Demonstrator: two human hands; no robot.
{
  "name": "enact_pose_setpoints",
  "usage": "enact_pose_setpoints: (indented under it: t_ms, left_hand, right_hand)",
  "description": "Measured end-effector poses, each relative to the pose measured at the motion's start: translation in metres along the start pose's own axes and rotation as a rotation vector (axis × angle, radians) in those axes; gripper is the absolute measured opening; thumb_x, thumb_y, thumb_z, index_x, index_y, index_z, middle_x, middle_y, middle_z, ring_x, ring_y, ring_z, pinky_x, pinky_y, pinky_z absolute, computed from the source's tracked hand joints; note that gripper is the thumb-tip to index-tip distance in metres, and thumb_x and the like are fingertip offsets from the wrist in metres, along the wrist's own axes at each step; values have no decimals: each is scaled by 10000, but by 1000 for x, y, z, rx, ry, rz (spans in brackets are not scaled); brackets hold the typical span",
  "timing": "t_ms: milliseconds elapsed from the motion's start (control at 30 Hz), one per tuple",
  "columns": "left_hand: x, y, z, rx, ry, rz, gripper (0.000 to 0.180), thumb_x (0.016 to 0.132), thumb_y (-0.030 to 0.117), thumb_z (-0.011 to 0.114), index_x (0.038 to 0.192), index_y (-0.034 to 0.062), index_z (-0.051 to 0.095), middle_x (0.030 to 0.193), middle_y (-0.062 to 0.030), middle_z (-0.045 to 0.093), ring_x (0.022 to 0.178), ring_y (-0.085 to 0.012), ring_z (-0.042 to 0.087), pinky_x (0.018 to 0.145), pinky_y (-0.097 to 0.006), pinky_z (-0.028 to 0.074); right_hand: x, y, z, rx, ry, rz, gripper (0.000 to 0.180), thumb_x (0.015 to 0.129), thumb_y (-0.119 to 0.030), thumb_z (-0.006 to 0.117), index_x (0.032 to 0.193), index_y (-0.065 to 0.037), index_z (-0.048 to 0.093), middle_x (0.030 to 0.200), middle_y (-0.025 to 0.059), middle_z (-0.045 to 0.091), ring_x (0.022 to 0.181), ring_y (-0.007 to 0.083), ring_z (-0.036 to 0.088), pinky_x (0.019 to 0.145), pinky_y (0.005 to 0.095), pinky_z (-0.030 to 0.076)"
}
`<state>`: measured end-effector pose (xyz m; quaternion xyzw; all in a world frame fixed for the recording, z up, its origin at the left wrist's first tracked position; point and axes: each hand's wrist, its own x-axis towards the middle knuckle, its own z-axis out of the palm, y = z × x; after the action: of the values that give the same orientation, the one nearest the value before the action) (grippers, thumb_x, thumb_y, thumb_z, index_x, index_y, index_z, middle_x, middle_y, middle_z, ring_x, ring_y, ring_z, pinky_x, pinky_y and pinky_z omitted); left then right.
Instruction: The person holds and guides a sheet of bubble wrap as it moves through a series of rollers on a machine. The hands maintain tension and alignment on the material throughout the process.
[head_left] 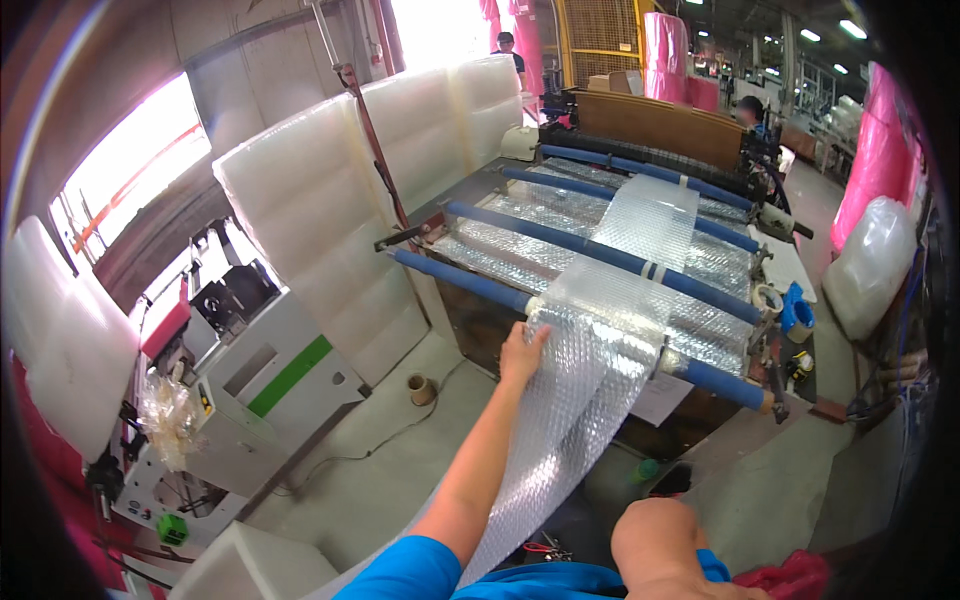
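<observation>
Where the floor (400, 470) ends, a big machine (640, 130) is seen, with long blue rollers (560, 240) laid across its top. Tall white foam blocks (320, 220) are stood up just beside its left end. A long strip of bubble wrap (600, 350) is laid over the rollers and hangs down off the front one toward the person. Its left edge is touched by the left hand (522, 352), just below the front roller; the fingers are laid flat and spread, not closed around it. The right hand is hidden, so its grip cannot be told; only the bent right arm (655, 545) is seen, low down and well apart from the wrap. A small tape roll (422, 388) is left on the floor.
</observation>
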<state>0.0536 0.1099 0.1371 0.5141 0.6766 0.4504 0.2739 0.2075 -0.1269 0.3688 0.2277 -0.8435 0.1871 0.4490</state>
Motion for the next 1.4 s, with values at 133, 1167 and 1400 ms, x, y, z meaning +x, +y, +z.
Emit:
enact_pose_setpoints:
  t_ms: [133,1167,1400]
  left_hand:
    - [-5,23,-10,92,40,27,560,638,538,633,919,67,520,865,-160,600,822,-323,567,708,-371,431]
    - [-102,-86,-43,-47,-166,-142,508,654,469,675,799,-6,568,696,-71,589,645,-146,545,605,-292,436]
    - [-103,-69,-41,-117,-205,-141,478,667,439,675,785,-10,563,689,-66,582,635,-139,533,593,-291,430]
  right_hand:
    - [-16,2,22,-185,-15,-61,554,877,-427,330,1100,63,461,1136,200,481,1045,327,476,859,436,400]
    - [12,-13,45,712,-264,309,593,835,-452,321,1042,80,478,1032,220,486,932,274,500,828,417,349]
    - [-14,-3,61,786,-195,317,529,823,-418,383,996,67,505,965,203,511,865,257,515,777,400,375]
